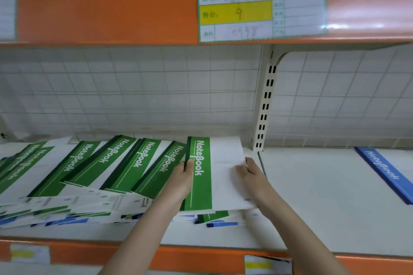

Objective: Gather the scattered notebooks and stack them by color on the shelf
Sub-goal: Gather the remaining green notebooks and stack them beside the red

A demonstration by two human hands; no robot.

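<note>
Spanning the frame bottom, white shelf with orange front lip, white wire-grid back panel behind, slotted cream upright right of centre. Orange upper shelf edge across the top carries a handwritten price tag with a yellow band. Green notebooks, white covers with green "NoteBook" spine bands, lie fanned and overlapping lower left, blue-edged ones showing underneath. Top green notebook sits square at centre: left hand grips its spine edge, thumb on the band; right hand clamps its right edge. Single blue notebook lies far right, well apart.
</note>
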